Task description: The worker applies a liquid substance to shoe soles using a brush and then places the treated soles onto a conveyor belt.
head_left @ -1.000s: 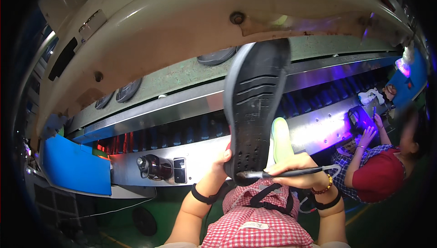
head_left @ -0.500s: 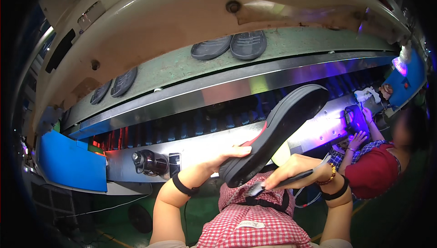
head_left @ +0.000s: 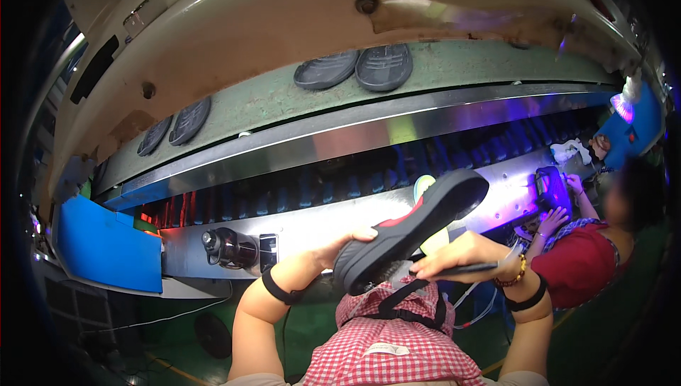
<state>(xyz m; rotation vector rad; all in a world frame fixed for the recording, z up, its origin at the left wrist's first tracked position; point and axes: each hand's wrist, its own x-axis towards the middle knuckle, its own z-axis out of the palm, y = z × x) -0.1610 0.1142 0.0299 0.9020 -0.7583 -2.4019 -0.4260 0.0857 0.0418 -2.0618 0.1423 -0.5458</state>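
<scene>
Behind the hands, a conveyor carries grey soles. Left hand grips a black shoe at its heel end, tilted in front of the metal counter; right hand is clenched around a pen-like tool. Probably light and fairly stiff, the shoe is best taken at the sole edge.

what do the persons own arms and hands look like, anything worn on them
Both forearms are bare, with no sleeves and no gloves on the left hand or right hand. Each arm has a black band: one on the left forearm, one on the right. The right wrist also carries a beaded bracelet.
</scene>
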